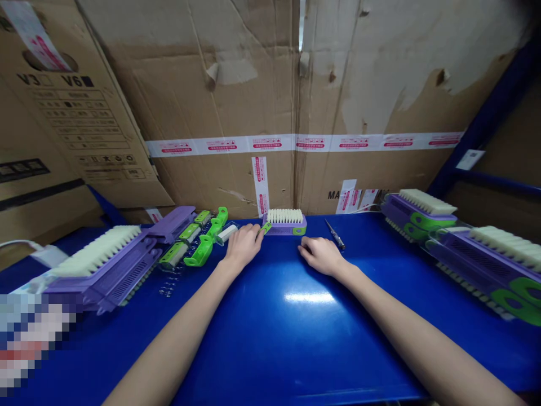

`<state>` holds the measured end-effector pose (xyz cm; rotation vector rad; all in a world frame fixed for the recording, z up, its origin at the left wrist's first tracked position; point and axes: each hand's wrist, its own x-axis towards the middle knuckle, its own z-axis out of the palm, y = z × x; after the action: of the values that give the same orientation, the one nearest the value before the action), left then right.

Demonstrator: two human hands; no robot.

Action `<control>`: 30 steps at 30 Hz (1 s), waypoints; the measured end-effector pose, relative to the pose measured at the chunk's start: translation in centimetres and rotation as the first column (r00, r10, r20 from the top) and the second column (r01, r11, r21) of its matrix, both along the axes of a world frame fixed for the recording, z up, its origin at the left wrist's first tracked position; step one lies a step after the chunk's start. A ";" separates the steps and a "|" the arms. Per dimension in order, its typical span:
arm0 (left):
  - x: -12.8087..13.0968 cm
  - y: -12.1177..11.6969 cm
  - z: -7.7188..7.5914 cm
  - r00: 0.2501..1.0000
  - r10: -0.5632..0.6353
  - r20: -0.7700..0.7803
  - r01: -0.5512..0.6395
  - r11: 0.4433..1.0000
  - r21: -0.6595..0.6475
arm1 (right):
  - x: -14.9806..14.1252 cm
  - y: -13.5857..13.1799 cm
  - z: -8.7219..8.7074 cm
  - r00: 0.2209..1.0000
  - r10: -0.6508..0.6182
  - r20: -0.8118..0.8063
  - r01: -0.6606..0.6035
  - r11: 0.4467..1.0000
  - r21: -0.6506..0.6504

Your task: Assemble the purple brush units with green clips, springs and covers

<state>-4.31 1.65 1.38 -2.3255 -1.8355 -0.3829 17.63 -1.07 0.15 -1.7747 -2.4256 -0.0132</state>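
Observation:
A small purple brush (285, 221) with white bristles and green trim lies at the back middle of the blue table (270, 316). My left hand (242, 245) rests just left of it, its fingers curled round a small green piece at the brush's left end. My right hand (320, 254) lies on the table in front of the brush's right end, fingers loosely curled, apparently holding nothing. A thin metal screwdriver (335, 234) lies just behind my right hand.
Stacked purple brushes (105, 260) lie at the left, beside loose green handle parts (205, 239) and small springs (171, 277). More purple brushes (473, 242) in clear wrapping lie at the right. Cardboard boxes (270, 101) wall off the back.

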 end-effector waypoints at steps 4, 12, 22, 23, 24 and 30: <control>-0.4 -0.1 -0.9 0.995 -0.098 -0.023 0.098 0.995 0.001 | 0.0 0.0 -0.1 1.000 0.001 -0.005 -0.001 1.000 -0.005; -0.9 -0.1 -2.2 0.967 -0.241 -0.080 0.248 0.963 0.107 | 0.1 0.1 -0.1 1.000 0.007 -0.013 -0.007 1.000 0.007; -1.2 0.5 -2.8 0.936 -0.350 -0.045 0.353 0.928 0.123 | 0.1 0.0 -0.1 0.999 -0.006 -0.036 0.007 1.000 0.012; -1.2 0.6 -2.9 0.935 -0.351 -0.046 0.354 0.926 0.131 | 0.1 0.0 -0.2 0.999 -0.007 -0.040 0.007 1.000 0.013; -1.2 0.6 -2.9 0.935 -0.351 -0.046 0.354 0.925 0.138 | 0.1 0.1 -0.2 0.999 -0.006 -0.043 0.007 1.000 0.013; -1.1 0.3 -2.8 0.941 -0.330 -0.077 0.338 0.929 0.150 | 0.2 0.1 -0.3 0.999 0.003 -0.053 -0.001 1.000 0.027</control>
<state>-5.44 1.94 -1.42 -2.5052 -1.3262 -0.4895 17.79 -1.00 -0.13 -1.7386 -2.3794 0.0021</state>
